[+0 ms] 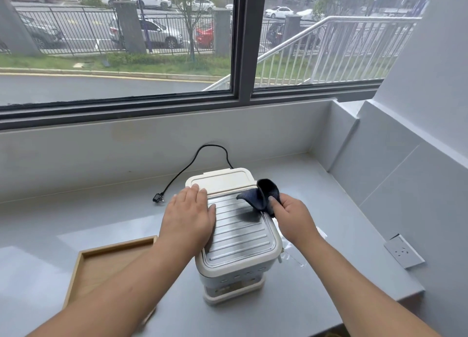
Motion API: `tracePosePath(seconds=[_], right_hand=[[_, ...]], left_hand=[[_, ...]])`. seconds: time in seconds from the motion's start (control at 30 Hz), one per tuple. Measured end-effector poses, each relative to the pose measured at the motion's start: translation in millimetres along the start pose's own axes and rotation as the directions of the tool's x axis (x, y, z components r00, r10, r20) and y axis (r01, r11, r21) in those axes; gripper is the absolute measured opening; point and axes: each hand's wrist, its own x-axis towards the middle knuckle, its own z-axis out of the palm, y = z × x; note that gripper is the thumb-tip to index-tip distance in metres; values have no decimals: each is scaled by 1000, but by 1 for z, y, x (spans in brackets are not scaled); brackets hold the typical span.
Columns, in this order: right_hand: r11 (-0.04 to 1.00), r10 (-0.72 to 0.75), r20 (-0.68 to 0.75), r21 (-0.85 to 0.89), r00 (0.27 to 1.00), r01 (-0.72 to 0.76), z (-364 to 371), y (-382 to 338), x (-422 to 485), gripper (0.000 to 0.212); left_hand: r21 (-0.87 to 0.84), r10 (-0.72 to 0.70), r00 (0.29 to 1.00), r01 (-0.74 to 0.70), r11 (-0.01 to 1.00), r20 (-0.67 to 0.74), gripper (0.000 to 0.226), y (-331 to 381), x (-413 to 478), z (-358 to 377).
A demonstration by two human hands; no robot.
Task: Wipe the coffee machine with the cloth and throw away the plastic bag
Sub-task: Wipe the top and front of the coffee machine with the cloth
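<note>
On top of the machine (238, 225) I have both hands at work. My left hand (188, 215) lies flat and spread wide on the ribbed metal plate, palm down, holding nothing, fingertips reaching the cream lid (220, 181) at the back. My right hand (295, 219) pinches the dark cloth (262, 193) between thumb and fingers at the machine's right edge; the cloth curls up loose above the plate and does not seem to be pressed to it yet.

To wipe well, I judge the cloth should be flattened under the fingers first, then drawn along the ribs rather than across them, so it gets into the grooves. The left hand should keep bracing, since the machine is tall on a smooth top and could slide or tip under a push. The sides and the button front need passes too.

Something clear and crinkled, likely the plastic bag (293, 252), lies on the counter (329, 197) just right of the machine, partly hidden by my forearm; I see no bin.

That counter is smooth grey, set in a corner under a wide window. A wooden tray (83, 273) sits left, the unplugged cord (187, 167) trails behind, and a socket (404, 252) lies far right.
</note>
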Motion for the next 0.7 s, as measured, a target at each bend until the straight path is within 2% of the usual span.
tracePosePath(seconds=[0.13,0.37,0.57,0.7], right_hand=[[989,-115,-27,-99,993,112,-9,-2,-27,34],[999,-31,-53,-19,998,30,-20,6,-60,30],[994,-21,-67,110,998,28,-11,12,-100,9],[997,-44,-57,56,997,47,-2,12,-124,8]], left_hand=[[3,9,1000,-9,1000,-7,60,-1,0,1],[-53,5,1000,-6,999,-20,57,-1,-1,-1],[-90,6,999,-10,996,-43,51,-2,-2,-1],[-101,18,997,-26,995,-78,48,-3,-2,3]])
